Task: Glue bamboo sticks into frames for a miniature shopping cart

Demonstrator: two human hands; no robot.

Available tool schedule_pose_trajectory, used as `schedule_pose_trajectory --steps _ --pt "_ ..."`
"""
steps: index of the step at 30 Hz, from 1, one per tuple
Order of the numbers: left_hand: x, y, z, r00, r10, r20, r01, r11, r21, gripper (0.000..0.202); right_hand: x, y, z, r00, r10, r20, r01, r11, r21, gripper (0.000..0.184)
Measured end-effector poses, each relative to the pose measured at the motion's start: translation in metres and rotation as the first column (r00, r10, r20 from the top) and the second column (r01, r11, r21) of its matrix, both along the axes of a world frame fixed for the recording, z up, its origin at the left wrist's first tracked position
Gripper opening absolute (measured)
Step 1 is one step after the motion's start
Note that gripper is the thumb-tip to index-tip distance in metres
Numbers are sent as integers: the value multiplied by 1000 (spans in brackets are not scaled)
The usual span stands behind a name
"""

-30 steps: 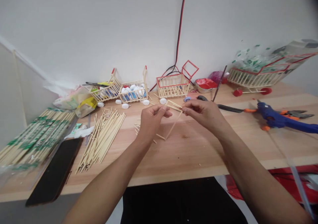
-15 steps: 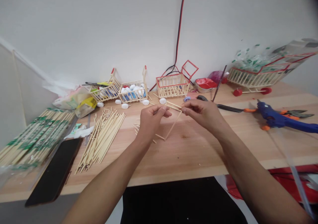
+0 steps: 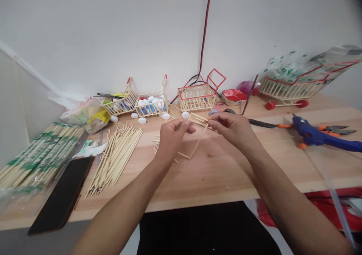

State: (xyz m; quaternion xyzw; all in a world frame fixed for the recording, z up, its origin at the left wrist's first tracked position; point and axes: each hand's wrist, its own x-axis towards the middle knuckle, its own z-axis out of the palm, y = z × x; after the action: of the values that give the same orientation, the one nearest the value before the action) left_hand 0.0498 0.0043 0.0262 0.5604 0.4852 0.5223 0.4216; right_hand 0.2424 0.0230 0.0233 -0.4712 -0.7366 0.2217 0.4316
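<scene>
A thin wooden stick frame (image 3: 198,142) with angled corners hangs low over the table between my hands. My right hand (image 3: 233,130) pinches its upper right corner between thumb and fingertips. My left hand (image 3: 173,135) is closed at the left side, thumb pressed near the index finger. The fingers hide whatever is in that pinch, and the hand covers the frame's left part. A few short loose sticks (image 3: 155,145) lie beside the left wrist. Behind the hands stands a small stick cart (image 3: 197,98) with a red rim, near a white wheel (image 3: 185,115).
Two more stick carts (image 3: 151,106) stand left, one holding white and blue pieces. Loose sticks (image 3: 118,157), a black phone-like slab (image 3: 62,196) and packaged sticks (image 3: 42,153) lie left. At right are a red paint dish (image 3: 234,95), blue glue gun (image 3: 311,132), pliers (image 3: 339,130) and larger cart (image 3: 291,89).
The stick frame has tilted and shifted slightly right between my hands. Both hands keep nearly the same place and grip.
</scene>
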Motion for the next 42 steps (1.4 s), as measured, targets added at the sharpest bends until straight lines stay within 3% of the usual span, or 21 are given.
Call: schedule_pose_trajectory --steps 42 --pt "0 1 -1 1000 0 -13 0 1000 3 22 1 -2 1 996 -8 90 4 999 42 14"
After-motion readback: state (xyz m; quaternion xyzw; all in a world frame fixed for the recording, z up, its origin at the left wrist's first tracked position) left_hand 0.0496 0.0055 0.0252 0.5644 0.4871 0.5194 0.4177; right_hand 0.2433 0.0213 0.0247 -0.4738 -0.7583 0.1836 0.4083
